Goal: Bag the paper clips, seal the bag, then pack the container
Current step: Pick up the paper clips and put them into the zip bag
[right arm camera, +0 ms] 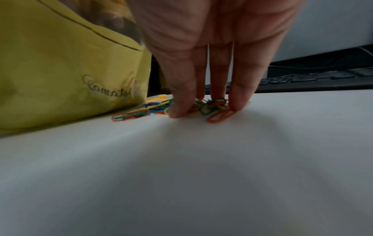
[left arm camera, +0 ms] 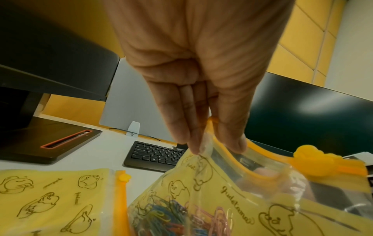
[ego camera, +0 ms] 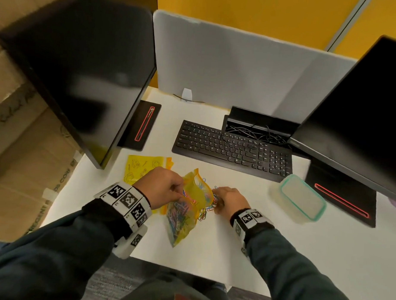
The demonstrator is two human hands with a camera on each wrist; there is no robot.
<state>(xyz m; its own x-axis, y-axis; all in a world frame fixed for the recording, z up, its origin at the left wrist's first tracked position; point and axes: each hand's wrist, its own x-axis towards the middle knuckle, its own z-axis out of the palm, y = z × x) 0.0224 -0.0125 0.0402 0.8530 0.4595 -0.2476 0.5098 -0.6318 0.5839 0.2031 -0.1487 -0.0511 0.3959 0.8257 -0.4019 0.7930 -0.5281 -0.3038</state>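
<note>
A yellow printed zip bag (ego camera: 190, 208) stands half upright on the white desk, mouth open, with coloured paper clips (left arm camera: 161, 217) inside. My left hand (ego camera: 178, 190) pinches the bag's orange rim (left arm camera: 232, 153) between thumb and fingers and holds the mouth up. A small loose heap of paper clips (right arm camera: 214, 105) lies on the desk just right of the bag (right arm camera: 60, 71). My right hand (right arm camera: 203, 110) comes down on that heap with nearly straight fingers, thumb and fingertips touching the desk on either side. A clear container with a teal rim (ego camera: 301, 198) sits to the right.
A second yellow zip bag (ego camera: 142, 168) lies flat behind my left hand. A black keyboard (ego camera: 233, 148) sits further back. Two dark monitors (ego camera: 83, 67) (ego camera: 362, 115) overhang both sides, and the right one's black base (ego camera: 343, 197) stands beside the container.
</note>
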